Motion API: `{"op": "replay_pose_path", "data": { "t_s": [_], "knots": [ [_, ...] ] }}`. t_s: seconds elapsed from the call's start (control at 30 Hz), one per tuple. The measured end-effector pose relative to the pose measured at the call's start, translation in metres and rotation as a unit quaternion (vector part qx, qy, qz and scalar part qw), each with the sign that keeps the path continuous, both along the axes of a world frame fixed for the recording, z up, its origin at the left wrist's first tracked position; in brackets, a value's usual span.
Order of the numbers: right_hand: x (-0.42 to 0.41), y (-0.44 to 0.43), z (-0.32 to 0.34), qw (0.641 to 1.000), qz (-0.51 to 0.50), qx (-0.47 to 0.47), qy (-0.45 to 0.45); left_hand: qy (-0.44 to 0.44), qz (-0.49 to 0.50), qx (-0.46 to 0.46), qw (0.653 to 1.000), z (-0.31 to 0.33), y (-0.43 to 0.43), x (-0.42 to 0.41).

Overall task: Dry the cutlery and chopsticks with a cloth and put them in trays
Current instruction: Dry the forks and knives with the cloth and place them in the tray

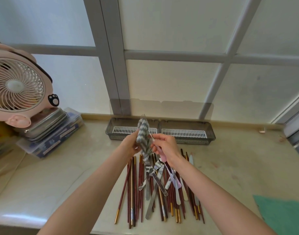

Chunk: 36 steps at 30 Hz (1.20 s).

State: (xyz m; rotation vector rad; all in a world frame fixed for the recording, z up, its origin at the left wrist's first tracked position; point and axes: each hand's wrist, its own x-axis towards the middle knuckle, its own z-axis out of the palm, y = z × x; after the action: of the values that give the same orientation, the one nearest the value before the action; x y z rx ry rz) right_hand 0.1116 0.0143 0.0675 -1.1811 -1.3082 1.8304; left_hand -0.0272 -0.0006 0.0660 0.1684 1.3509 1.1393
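Fork: a pink-handled fork, held up above the counter between both hands. Its tines poke out past the top of the cloth and its thin metal neck shows beside it.
Cloth: a grey-and-white zigzag cloth is wrapped round the fork's upper part.
Left hand: the left hand is closed round the cloth, gripping the fork through it.
Right hand: the right hand has its fingers curled on the pink handle, and the handle's end sticks out below the palm.
Handling: the fork is probably light and stiff. Its wet metal is likely slick and the tines are sharp, so the handle is the safest place to hold it, with only the cloth on the tines.
Pile: a pile of chopsticks, knives and forks lies on the counter under the hands, apparently undried.
Trays: a left tray and a right tray sit side by side just beyond the hands, against the window. Only their slotted inserts show inside.
Around: a pink fan sits on stacked boxes at far left, and a green cloth lies at lower right.
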Motion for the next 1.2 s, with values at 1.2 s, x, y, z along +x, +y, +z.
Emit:
{"op": "replay_pose_path", "data": {
  "t_s": [1.2],
  "knots": [
    [-0.001,0.022,-0.001,0.999,0.033,-0.008,0.020,0.164,-0.027,0.132,0.977,-0.004,0.007,-0.014]
  ]
}}
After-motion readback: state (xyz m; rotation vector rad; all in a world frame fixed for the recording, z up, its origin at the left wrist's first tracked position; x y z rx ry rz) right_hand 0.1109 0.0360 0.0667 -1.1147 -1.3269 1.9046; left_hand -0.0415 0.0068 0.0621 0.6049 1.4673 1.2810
